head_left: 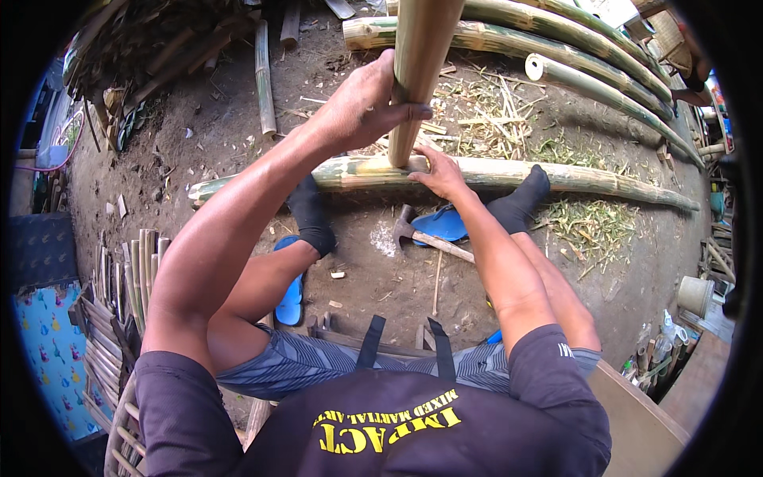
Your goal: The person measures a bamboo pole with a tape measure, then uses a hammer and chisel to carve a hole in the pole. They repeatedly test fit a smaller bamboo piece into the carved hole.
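Note:
A thick bamboo pole (421,71) stands nearly upright in front of me, with its lower end on a longer bamboo pole (604,180) that lies crosswise on the ground. My left hand (369,103) is wrapped round the upright pole partway up, thumb across its near side. Down at its foot, my right hand (442,173) has thumb and fingers spread beside the pole's end, touching the lying bamboo. Both my feet, in dark socks, press against the lying pole. Between my legs a hammer (433,240) with a wooden handle rests partly on a blue slipper (442,225).
Several bamboo poles (517,44) lie at the back right. Shavings (592,230) and split strips litter the dirt. A second blue slipper (290,300) is by my left leg. Wood is heaped (151,48) at the far left; bamboo sticks (103,342) stand nearer. A grey bucket (695,296) sits right.

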Action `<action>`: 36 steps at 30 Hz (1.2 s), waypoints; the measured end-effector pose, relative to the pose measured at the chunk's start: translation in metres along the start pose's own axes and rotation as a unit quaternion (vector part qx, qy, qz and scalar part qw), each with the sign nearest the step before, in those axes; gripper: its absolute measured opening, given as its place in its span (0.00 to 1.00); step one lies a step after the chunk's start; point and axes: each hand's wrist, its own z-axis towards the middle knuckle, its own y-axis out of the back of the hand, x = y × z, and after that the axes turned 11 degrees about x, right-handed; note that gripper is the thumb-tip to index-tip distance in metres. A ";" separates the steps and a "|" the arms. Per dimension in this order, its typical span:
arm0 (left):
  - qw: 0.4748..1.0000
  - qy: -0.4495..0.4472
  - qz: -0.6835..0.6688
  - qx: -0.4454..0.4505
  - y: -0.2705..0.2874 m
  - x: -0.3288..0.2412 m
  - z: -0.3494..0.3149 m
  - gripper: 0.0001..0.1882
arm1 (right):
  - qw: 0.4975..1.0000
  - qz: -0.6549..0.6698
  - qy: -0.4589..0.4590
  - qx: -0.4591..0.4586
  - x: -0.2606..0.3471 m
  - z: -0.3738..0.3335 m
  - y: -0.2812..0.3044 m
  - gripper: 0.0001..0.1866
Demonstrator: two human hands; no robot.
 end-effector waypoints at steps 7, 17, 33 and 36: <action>1.000 0.022 -0.011 0.011 -0.010 -0.030 -0.024 0.26 | 0.997 -0.073 -0.020 -0.001 0.010 -0.001 -0.020 0.32; 0.996 0.035 -0.077 0.011 -0.008 -0.024 -0.047 0.31 | 0.993 -0.112 -0.024 -0.020 0.032 -0.002 -0.024 0.28; 0.993 0.038 -0.061 0.097 0.019 -0.017 -0.043 0.35 | 0.987 -0.147 -0.032 -0.055 0.025 -0.001 -0.037 0.29; 0.994 0.021 -0.007 0.106 0.024 -0.018 -0.043 0.26 | 0.988 -0.144 -0.042 -0.030 0.030 -0.004 -0.033 0.27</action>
